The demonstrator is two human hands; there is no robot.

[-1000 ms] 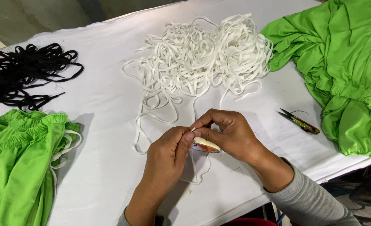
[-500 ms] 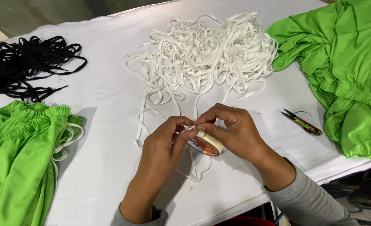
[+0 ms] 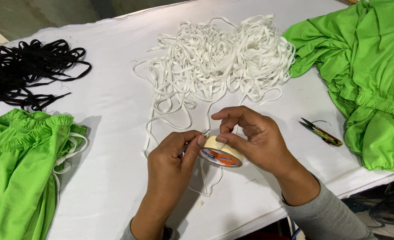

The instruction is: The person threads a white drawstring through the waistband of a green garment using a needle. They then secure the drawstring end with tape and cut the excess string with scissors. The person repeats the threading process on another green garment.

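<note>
Both hands sit together near the front edge of the white cloth-covered table [image 3: 117,89], working on a cream-coloured roll of masking tape [image 3: 221,153]. The right hand [image 3: 255,138] has the roll clamped between thumb and curled fingers, holding it just above the table surface. The left hand [image 3: 172,160] is right up against it, thumb and forefinger pinched at the top edge of the roll, where the end of a thin white flat cord [image 3: 206,178] also seems to meet the tape (it's too small to tell whether the fingers grip the tape end, the cord end, or both). That cord loops down under the hands and lies on the table.

Just behind the hands there's a big tangled heap of white flat elastic cord [image 3: 219,58], with loose strands trailing down toward the fingers. Over at the far left is a smaller tangle of black cord [image 3: 28,71]. A bright green gathered garment [image 3: 23,164] lies at the left edge with white cord poking out of its waistband, and a pile of bright green fabric [image 3: 366,75] fills the right side. Small thread snips with a green and red handle [image 3: 321,132] lie on the table between the right hand and that pile, well clear of the fingers.
</note>
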